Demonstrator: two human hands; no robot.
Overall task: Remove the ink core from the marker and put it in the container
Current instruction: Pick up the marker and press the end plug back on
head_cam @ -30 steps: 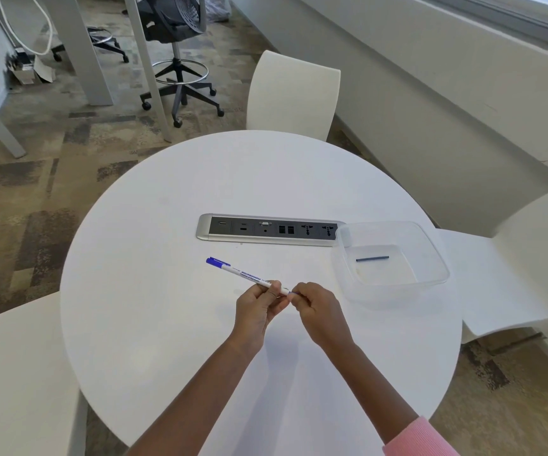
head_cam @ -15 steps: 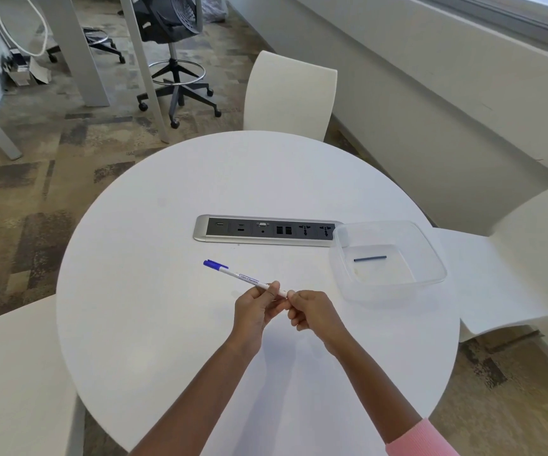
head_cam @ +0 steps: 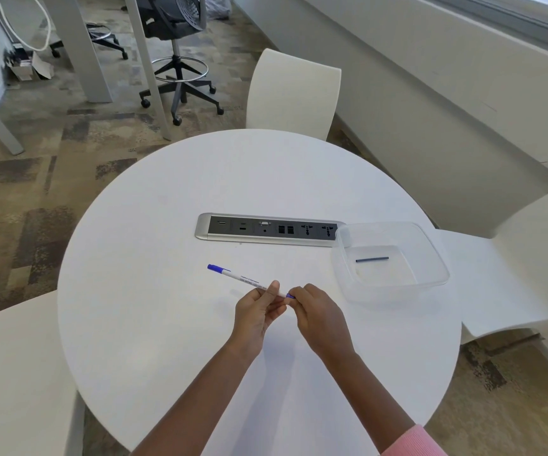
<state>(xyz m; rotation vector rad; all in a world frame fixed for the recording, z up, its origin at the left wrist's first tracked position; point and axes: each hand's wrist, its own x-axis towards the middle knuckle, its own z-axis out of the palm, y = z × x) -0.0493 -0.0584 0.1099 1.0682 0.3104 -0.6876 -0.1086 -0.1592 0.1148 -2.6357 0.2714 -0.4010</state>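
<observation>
Core wasn't out yet
Left hand (head_cam: 258, 315) gripped the white blue-capped marker (head_cam: 249, 281), right hand (head_cam: 318, 315) pinched its end; clear plastic container (head_cam: 437, 258) sat beyond the fingers.

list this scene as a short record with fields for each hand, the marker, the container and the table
left hand: grips the marker by its barrel
right hand: pinches the marker's rear end, where a bit of blue shows
marker: white barrel, blue cap on, pointing away to the left
container: clear plastic tub on the table's right side, holds one dark ink core
table: round, white, with a built-in socket strip
task state: held marker's core not visibly out yet
</observation>
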